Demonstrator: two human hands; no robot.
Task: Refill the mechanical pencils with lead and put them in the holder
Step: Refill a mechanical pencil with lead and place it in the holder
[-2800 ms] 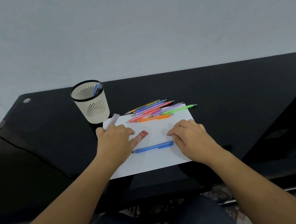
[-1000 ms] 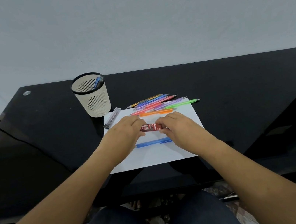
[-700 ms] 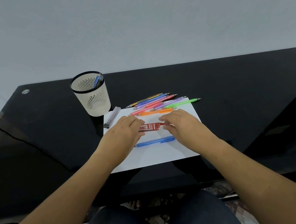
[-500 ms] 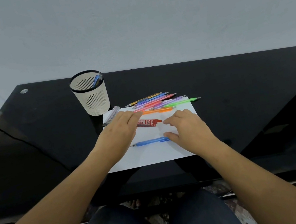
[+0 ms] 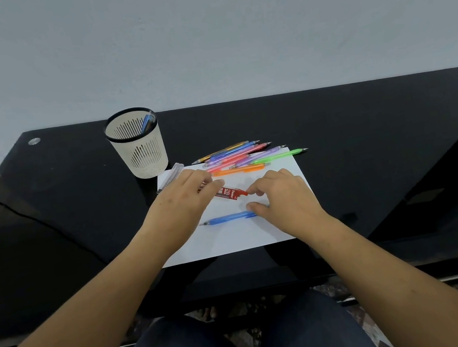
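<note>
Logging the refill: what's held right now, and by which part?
The left hand grips the red lead case by its left end. The right hand touches its cap end with a fingertip; a grip there cannot be told.

Desk workspace, home or office not determinable, black glass desk (image 5: 363, 122) against plain pale wall (image 5: 230, 38), slotted pen holder (image 5: 140, 154), coloured pencils (image 5: 237, 155), white paper sheet (image 5: 232, 238).

A seated person's left hand (image 5: 180, 208) held one end of a red lead case (image 5: 229, 193) over a white sheet (image 5: 232, 238) on a black table (image 5: 363, 122). The right hand (image 5: 282, 197) touched the case's cap with a fingertip, its thumb lying on a blue pencil (image 5: 227, 218). Coloured pencils (image 5: 243, 156) lay along the sheet's far edge, near a slotted holder (image 5: 142, 154).
</note>
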